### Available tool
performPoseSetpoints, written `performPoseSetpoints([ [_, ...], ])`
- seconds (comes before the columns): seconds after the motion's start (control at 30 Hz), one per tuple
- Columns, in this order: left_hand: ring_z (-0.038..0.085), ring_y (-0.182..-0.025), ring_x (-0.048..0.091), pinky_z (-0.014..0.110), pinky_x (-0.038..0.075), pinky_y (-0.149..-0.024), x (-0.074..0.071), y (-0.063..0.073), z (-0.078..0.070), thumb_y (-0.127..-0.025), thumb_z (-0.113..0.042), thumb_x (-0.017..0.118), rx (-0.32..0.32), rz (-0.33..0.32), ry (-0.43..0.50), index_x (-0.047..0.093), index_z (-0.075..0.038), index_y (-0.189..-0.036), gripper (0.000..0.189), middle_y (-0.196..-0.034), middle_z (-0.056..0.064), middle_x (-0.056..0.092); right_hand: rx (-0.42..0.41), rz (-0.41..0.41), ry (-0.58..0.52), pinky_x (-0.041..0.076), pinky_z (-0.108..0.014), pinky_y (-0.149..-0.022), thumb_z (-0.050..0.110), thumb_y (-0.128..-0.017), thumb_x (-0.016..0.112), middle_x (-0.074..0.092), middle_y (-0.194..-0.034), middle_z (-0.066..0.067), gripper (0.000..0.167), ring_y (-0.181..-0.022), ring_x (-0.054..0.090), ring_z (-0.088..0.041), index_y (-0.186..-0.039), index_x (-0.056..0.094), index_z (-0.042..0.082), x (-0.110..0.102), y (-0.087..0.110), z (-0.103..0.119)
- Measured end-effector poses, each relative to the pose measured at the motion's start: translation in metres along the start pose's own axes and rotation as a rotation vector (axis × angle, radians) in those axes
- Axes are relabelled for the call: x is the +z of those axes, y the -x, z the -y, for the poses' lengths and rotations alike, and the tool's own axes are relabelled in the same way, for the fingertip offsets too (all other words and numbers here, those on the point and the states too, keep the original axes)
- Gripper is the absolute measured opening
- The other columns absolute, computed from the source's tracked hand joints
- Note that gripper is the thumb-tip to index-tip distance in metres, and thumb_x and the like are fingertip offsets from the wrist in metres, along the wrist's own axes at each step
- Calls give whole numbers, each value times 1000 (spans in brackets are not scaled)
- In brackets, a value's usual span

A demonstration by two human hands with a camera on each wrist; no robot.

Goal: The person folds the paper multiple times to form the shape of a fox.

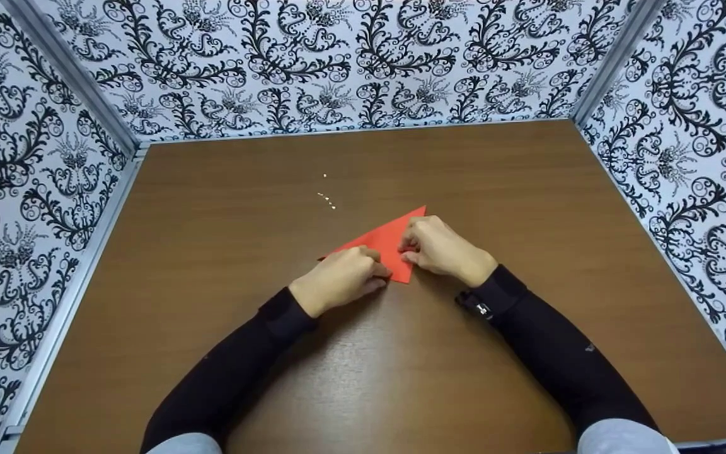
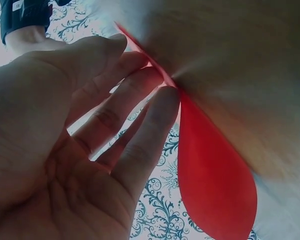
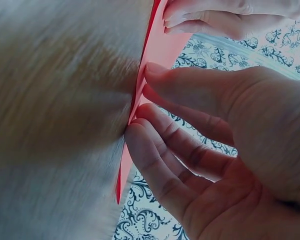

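A red sheet of paper, folded over into a pointed shape, lies on the wooden table. My left hand rests on its near left part, fingertips pressing along the paper. In the left wrist view, a rounded fold of the red paper bulges up beside those fingers. At the right side of the sheet, my right hand presses with thumb and fingertips. The right wrist view shows these fingertips spread along the low paper edge, against the tabletop.
Several tiny pale bits lie on the wooden table beyond the paper. Patterned black-and-white panels in grey metal frames stand at the back and both sides. Dark sleeves cover both forearms.
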State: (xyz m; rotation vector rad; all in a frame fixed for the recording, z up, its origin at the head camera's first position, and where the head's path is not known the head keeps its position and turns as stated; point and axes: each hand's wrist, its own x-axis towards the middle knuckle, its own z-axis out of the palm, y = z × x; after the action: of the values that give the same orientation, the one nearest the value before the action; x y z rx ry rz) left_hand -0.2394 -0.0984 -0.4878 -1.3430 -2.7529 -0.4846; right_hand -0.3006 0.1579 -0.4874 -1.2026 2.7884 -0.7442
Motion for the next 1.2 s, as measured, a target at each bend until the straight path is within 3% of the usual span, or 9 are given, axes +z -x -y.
performPoseSetpoints([
  [0.17, 21, -91, 77, 41, 69, -85, -4, 0, 3, -109, -13, 84, -12, -5, 17, 90, -13, -113, 7, -100, 9, 80, 4, -9, 1, 68, -48, -84, 4, -100, 90, 83, -102, -15, 5, -96, 79, -32, -105, 90, 3, -1, 1, 0],
  [0.33, 22, -94, 80, 41, 70, -90, -8, -2, 6, -110, -16, 83, -31, -36, 3, 90, -13, -113, 8, -103, 7, 83, -6, -24, 17, 67, -45, -80, 2, -97, 92, 84, -96, -12, 4, -92, 80, -28, -98, 90, 5, 1, 0, -1],
  [0.5, 27, -99, 78, 44, 70, -89, -12, -4, 7, -110, -19, 83, -58, -69, -49, 91, -13, -113, 10, -105, 6, 83, -3, -27, 19, 66, -43, -79, 3, -97, 92, 84, -92, -10, 4, -89, 78, -27, -95, 90, 5, 1, 0, -1],
  [0.77, 28, -105, 77, 43, 71, -88, -18, -8, 9, -110, -20, 83, -103, -101, -118, 90, -13, -112, 10, -111, 5, 85, 18, -15, 2, 66, -45, -82, 7, -101, 90, 81, -101, -13, 4, -95, 77, -29, -99, 90, 3, -2, 2, 2],
  [1.2, 36, -106, 81, 51, 70, -91, -33, -30, 23, -113, -10, 73, -171, -65, -152, 87, -7, -96, 22, -104, 10, 86, -4, -37, -4, 64, -39, -81, 0, -96, 90, 82, -98, -14, 4, -93, 78, -29, -98, 89, 4, 0, 4, 2],
])
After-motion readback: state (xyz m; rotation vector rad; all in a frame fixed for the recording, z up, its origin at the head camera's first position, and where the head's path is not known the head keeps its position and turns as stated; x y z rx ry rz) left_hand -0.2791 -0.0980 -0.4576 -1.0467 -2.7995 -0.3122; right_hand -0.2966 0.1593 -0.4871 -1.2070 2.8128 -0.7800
